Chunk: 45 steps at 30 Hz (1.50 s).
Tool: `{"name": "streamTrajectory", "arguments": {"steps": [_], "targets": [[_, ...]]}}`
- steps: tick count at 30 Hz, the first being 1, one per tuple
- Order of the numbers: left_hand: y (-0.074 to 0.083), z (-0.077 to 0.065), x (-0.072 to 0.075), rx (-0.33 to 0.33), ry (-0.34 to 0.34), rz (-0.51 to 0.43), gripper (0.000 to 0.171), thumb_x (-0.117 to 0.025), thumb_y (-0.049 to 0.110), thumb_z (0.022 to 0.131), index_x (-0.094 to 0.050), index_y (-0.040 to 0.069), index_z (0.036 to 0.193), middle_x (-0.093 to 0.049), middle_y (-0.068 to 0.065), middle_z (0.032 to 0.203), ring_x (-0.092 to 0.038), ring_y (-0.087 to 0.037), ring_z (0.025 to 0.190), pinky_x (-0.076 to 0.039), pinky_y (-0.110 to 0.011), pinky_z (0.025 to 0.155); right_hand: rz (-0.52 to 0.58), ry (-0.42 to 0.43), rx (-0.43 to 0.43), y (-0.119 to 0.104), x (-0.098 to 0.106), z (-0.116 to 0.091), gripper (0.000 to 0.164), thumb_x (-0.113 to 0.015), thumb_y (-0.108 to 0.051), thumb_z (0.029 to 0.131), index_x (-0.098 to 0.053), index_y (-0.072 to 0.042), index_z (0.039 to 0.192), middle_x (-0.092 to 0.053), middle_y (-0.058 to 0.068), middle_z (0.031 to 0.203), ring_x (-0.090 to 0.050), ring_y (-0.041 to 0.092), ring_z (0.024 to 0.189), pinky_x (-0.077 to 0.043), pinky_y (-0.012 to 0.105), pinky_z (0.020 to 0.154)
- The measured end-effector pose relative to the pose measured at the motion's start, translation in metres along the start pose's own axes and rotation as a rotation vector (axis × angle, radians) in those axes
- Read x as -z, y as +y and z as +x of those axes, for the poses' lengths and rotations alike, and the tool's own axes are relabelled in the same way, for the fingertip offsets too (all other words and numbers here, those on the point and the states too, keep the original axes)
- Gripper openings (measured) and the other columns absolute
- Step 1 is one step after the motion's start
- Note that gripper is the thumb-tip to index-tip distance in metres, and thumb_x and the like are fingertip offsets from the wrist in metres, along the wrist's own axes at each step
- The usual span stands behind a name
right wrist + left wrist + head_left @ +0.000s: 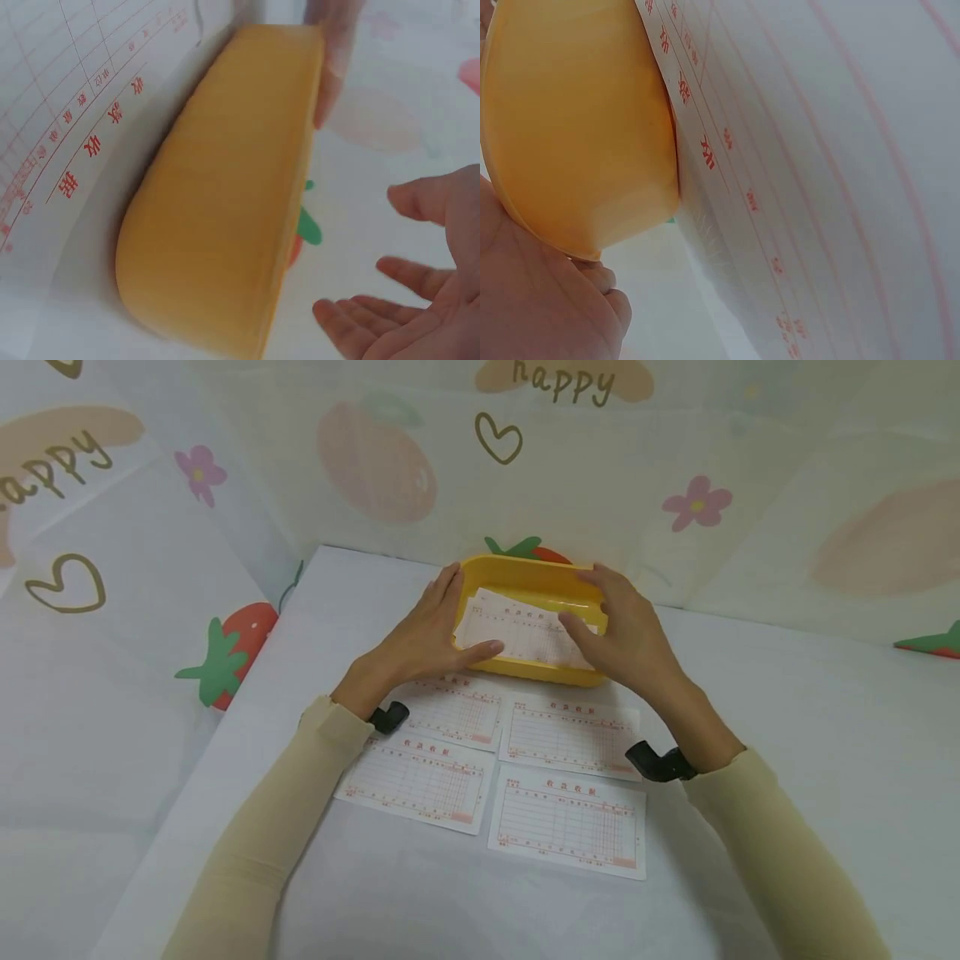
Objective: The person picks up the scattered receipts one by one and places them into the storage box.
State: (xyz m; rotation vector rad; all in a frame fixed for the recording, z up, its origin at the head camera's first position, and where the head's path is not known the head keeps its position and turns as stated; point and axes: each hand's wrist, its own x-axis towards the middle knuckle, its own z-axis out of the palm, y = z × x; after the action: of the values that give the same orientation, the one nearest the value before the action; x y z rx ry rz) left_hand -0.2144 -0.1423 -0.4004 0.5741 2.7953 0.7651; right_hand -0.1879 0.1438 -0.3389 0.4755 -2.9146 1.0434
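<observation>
A yellow plastic tray stands at the back of the white table, with several receipt slips lying in it. My left hand lies against its left end, the fingers extended along the outside and the thumb stretched over the front rim. In the left wrist view, the left hand meets the tray's rim. My right hand is at the tray's right end, thumb and fingers spread. The right wrist view shows a gap between that right hand and the tray.
In front of the tray lie white receipt slips with red print, two in the near row and two behind, the far left one partly under my left wrist. A patterned cloth hangs right behind the tray. Black cameras sit at both wrists.
</observation>
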Motion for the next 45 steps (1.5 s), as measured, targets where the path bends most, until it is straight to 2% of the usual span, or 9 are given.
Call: {"name": "streamTrajectory", "arguments": {"steps": [10,14,21,30,36,40,41,43,45], "targets": [[0.000,0.001,0.000,-0.004,-0.003,0.006,0.127,-0.053,0.084,0.090,0.014,0.009,0.169,0.016,-0.008,0.180,0.005,-0.027,0.169,-0.007,-0.047,0.138,0.112,0.211,0.100,0.008,0.017,-0.038,0.046,-0.069,-0.014,0.102,-0.060,0.000,0.144,-0.053,0.017,0.158,-0.053,0.037,0.147,-0.052,0.058,0.113],[0.000,0.001,0.000,-0.003,-0.001,0.006,0.126,-0.054,0.082,0.091,0.013,0.009,0.169,0.016,-0.007,0.180,0.005,-0.027,0.169,-0.007,-0.047,0.138,0.130,0.247,0.080,0.014,0.018,-0.050,0.044,-0.070,-0.016,0.101,-0.062,-0.002,0.143,-0.057,0.016,0.154,-0.054,0.034,0.145,-0.053,0.057,0.112],[-0.001,0.001,-0.001,-0.001,-0.004,0.007,0.125,-0.054,0.080,0.092,0.013,0.009,0.169,0.016,-0.008,0.180,0.005,-0.027,0.169,-0.006,-0.046,0.138,0.092,0.283,0.033,0.028,0.014,-0.070,0.044,-0.069,-0.021,0.102,-0.063,-0.005,0.142,-0.061,0.015,0.149,-0.058,0.032,0.139,-0.054,0.057,0.110],[-0.001,0.000,-0.002,0.008,-0.002,0.000,0.126,-0.054,0.082,0.091,0.014,0.011,0.169,0.017,-0.005,0.180,0.004,-0.028,0.169,-0.009,-0.048,0.138,0.045,0.275,-0.036,0.041,0.009,-0.092,0.042,-0.069,-0.020,0.103,-0.063,-0.005,0.142,-0.064,0.016,0.144,-0.062,0.033,0.133,-0.054,0.053,0.107],[-0.002,0.000,-0.002,0.004,0.003,0.000,0.127,-0.055,0.082,0.091,0.014,0.011,0.169,0.017,-0.005,0.180,0.003,-0.030,0.169,-0.010,-0.049,0.138,0.047,0.248,-0.048,0.048,0.006,-0.103,0.042,-0.070,-0.016,0.102,-0.063,-0.005,0.141,-0.066,0.018,0.140,-0.064,0.035,0.130,-0.054,0.052,0.106],[-0.001,0.000,-0.001,0.003,0.008,0.000,0.127,-0.055,0.081,0.091,0.014,0.010,0.169,0.017,-0.006,0.180,0.003,-0.029,0.169,-0.008,-0.048,0.138,0.034,0.212,-0.039,0.056,0.001,-0.110,0.039,-0.070,-0.016,0.102,-0.064,-0.004,0.139,-0.068,0.016,0.138,-0.065,0.034,0.128,-0.056,0.029,0.107],[-0.001,0.000,-0.001,0.003,0.006,0.000,0.127,-0.055,0.081,0.091,0.014,0.009,0.169,0.017,-0.006,0.180,0.004,-0.028,0.169,-0.008,-0.047,0.138,0.031,0.199,-0.037,0.057,-0.001,-0.112,0.038,-0.070,-0.016,0.102,-0.064,-0.004,0.138,-0.069,0.015,0.138,-0.066,0.033,0.128,-0.056,0.028,0.107],[-0.001,0.000,-0.001,0.000,0.002,0.003,0.127,-0.055,0.081,0.091,0.014,0.009,0.169,0.018,-0.006,0.179,0.005,-0.028,0.169,-0.006,-0.046,0.138,0.026,0.171,-0.030,0.061,-0.003,-0.116,0.037,-0.070,-0.014,0.102,-0.065,-0.003,0.137,-0.070,0.015,0.137,-0.066,0.034,0.127,-0.057,0.029,0.105],[-0.002,0.000,0.000,-0.006,-0.003,0.003,0.127,-0.054,0.082,0.091,0.015,0.009,0.169,0.018,-0.006,0.179,0.006,-0.027,0.169,-0.005,-0.046,0.138,0.028,0.138,-0.022,0.063,-0.005,-0.120,0.037,-0.070,-0.013,0.102,-0.065,-0.002,0.136,-0.070,0.015,0.137,-0.067,0.035,0.126,-0.057,0.042,0.104]]}}
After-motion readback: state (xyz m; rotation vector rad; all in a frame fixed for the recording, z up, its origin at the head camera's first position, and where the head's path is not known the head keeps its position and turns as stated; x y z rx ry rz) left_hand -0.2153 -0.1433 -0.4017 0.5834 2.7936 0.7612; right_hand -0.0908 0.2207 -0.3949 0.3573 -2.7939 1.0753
